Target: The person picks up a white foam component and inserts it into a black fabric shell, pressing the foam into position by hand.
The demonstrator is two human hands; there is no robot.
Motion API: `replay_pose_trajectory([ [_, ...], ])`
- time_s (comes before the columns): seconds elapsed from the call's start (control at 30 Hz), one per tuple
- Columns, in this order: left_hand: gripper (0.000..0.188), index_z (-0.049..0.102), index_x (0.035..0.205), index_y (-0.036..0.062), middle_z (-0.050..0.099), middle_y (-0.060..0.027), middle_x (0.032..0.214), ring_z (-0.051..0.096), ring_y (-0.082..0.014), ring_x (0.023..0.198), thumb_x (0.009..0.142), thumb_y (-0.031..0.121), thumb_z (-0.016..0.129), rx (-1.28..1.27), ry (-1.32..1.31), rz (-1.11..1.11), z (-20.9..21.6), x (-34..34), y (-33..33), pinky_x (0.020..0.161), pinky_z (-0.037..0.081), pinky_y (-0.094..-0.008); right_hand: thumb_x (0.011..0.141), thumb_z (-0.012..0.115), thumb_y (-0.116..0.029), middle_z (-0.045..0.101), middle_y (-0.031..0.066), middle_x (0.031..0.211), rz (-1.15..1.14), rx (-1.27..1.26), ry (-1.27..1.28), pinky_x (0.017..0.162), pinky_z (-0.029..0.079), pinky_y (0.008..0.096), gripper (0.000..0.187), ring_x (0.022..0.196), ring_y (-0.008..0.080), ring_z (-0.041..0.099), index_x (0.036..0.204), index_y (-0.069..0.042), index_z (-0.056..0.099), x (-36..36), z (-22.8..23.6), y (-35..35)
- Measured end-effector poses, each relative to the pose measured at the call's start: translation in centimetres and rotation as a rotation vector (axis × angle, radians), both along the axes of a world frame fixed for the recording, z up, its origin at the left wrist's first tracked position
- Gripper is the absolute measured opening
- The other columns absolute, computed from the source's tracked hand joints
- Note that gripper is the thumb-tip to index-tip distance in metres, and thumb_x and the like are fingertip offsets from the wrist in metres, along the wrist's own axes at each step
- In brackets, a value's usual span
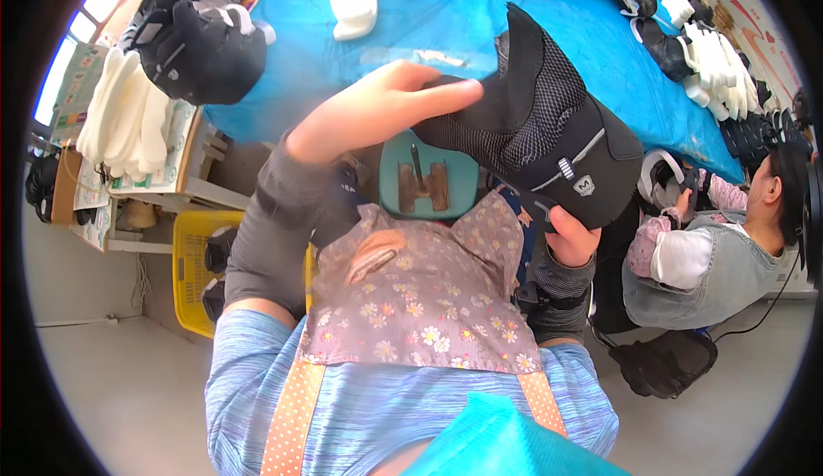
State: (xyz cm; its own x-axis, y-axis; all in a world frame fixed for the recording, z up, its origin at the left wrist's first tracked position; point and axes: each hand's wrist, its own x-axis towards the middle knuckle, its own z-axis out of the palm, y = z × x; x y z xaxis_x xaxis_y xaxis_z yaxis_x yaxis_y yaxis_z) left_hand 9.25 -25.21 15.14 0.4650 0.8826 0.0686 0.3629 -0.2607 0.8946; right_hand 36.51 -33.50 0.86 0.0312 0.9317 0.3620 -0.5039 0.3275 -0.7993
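A black shoe upper (536, 124) with mesh panels, a grey stripe and a small shield badge is held tilted above my lap. My left hand (377, 107) grips its left part, the thumb stretched along the dark lining and the other fingers mostly hidden. At its lower right end, my right hand (573, 236) pinches the edge with the thumb; the remaining fingers are behind the piece. Beneath lies a floral apron (429, 309) over my lap, with a brown patch on it. A teal stool (429, 167) with a dark tool or fitting on top stands between my knees and the table.
A blue-covered table (300, 21) spans the front, with a white foam form (353, 0) on it. Black uppers (201, 51) and white forms (129, 116) are stacked left, above a yellow crate (193, 262). A co-worker (703, 244) sits right, near more white forms (716, 69).
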Motion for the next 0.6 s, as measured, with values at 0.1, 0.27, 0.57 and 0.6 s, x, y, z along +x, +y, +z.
replay_pose_trajectory([
  [0.1, 0.036, 0.066, 0.102, -0.0062, 0.066, 0.0019, 0.088, 0.056, -0.0041, 0.079, 0.090, 0.027, 0.067, -0.155, -0.009, -0.135, -3.6, 0.6, 2.5, 0.070, 0.046, -0.0220, 0.071, 0.062, 0.008, 0.058, 0.0183, 0.126, 0.088, -0.027, -0.099, 0.096, 0.048, 0.0470, 0.063, 0.110, 0.0335, 0.060, 0.133, 0.004, 0.048, 0.4, -0.6, -0.5],
  [0.27, 0.029, 0.065, 0.106, -0.0066, 0.067, 0.0007, 0.091, 0.057, -0.0042, 0.081, 0.087, 0.016, 0.069, -0.245, -0.237, -0.219, -5.1, 2.7, 2.7, 0.070, 0.047, -0.0215, 0.078, 0.064, 0.001, 0.058, 0.0158, 0.126, 0.273, 0.159, -0.273, 0.101, 0.043, 0.0442, 0.058, 0.114, 0.0332, 0.056, 0.134, 0.000, 0.049, -1.8, 1.7, 0.1],
  [0.57, 0.036, 0.068, 0.096, -0.0046, 0.060, -0.0165, 0.063, 0.055, -0.0185, 0.050, 0.085, 0.029, 0.072, 0.493, 0.137, 0.067, -7.3, 4.8, 2.2, 0.049, 0.044, -0.0298, 0.078, 0.064, -0.001, 0.058, 0.0154, 0.126, 0.237, 0.036, -0.576, 0.100, 0.043, 0.0438, 0.058, 0.114, 0.0326, 0.056, 0.134, 0.000, 0.049, -3.4, -4.2, 3.6],
  [0.6, 0.039, 0.069, 0.092, -0.0047, 0.057, -0.0186, 0.060, 0.054, -0.0279, 0.048, 0.083, 0.034, 0.072, 0.533, 0.134, 0.079, -7.4, 4.9, 2.4, 0.049, 0.044, -0.0318, 0.078, 0.064, -0.001, 0.058, 0.0153, 0.126, 0.237, 0.035, -0.593, 0.100, 0.044, 0.0437, 0.057, 0.114, 0.0326, 0.056, 0.134, 0.000, 0.049, -3.5, -4.5, 4.0],
])
